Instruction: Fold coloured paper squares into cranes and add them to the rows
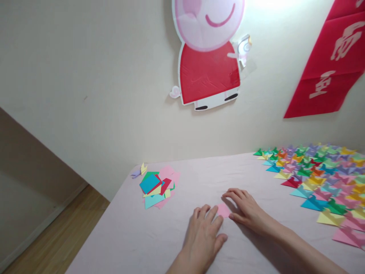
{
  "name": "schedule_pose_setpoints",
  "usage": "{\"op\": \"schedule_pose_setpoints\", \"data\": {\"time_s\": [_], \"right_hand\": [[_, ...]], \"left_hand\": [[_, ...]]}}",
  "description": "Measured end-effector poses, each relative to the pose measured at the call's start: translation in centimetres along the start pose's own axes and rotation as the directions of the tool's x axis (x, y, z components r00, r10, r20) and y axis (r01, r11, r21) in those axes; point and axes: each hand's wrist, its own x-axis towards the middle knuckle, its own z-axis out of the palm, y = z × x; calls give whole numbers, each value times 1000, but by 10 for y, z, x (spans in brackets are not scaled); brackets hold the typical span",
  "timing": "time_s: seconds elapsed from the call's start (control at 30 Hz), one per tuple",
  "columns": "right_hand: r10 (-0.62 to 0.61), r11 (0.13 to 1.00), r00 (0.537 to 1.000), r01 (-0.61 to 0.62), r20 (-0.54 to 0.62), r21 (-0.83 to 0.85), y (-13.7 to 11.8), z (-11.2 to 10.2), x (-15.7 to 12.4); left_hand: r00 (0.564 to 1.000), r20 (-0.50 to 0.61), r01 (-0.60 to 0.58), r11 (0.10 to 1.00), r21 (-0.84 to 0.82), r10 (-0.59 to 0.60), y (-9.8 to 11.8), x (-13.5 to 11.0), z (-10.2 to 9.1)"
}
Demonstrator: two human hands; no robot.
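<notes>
A small pink paper square (224, 210) lies flat on the pale pink cloth-covered table between my two hands. My left hand (203, 232) rests palm down with its fingers spread, the fingertips at the paper's left edge. On the other side, my right hand (242, 209) arches over the cloth with thumb and fingers apart, its thumb tip close to the paper's right corner. Neither hand grips the paper. Whether the left fingertips press on it, I cannot tell.
Loose coloured paper squares (151, 184) lie in a pile at the left, with small folded paper pieces (143, 168) behind them. Rows of folded paper birds (313, 182) cover the table's right side. A wall (128, 95) with a pig cutout (211, 72) and red banner (319, 72) stands behind.
</notes>
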Motion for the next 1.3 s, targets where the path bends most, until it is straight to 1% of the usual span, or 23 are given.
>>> {"op": "schedule_pose_setpoints", "data": {"time_s": [0.1, 0.2, 0.27, 0.43, 0.63, 0.73, 0.9, 1.1, 1.3], "right_hand": [[-68, 990, 996, 61, 57, 124, 6, -11, -7], [-106, 977, 994, 101, 14, 187, 7, -19, -10], [-140, 972, 990, 137, -3, 192, 6, -21, -9], [-206, 964, 976, 191, 65, 184, 4, -23, -3], [-242, 967, 964, 230, 113, 109, 9, -24, -1], [-240, 966, 964, 225, 118, 127, 10, -21, -1], [-192, 963, 974, 162, 124, 215, 10, -20, -1], [-169, 963, 975, 133, 141, 236, 7, -22, -3], [-154, 962, 978, 116, 138, 249, 7, -21, -1]], "left_hand": [[1000, -23, -17, 999, -52, 16, -3, -1, 0], [998, -46, -36, 995, -93, 32, -3, 0, 3], [998, -45, -54, 994, -99, 50, -1, 2, 6], [997, -36, -65, 992, -106, 61, 4, 6, 8], [997, -23, -70, 984, -162, 67, 2, 6, 4], [997, 0, -76, 987, -141, 77, 3, 6, 2], [997, 28, -75, 991, -114, 79, 4, 5, 2], [996, 20, -87, 990, -111, 90, 1, 5, 6], [995, 19, -94, 985, -142, 97, -1, 5, 5]]}}
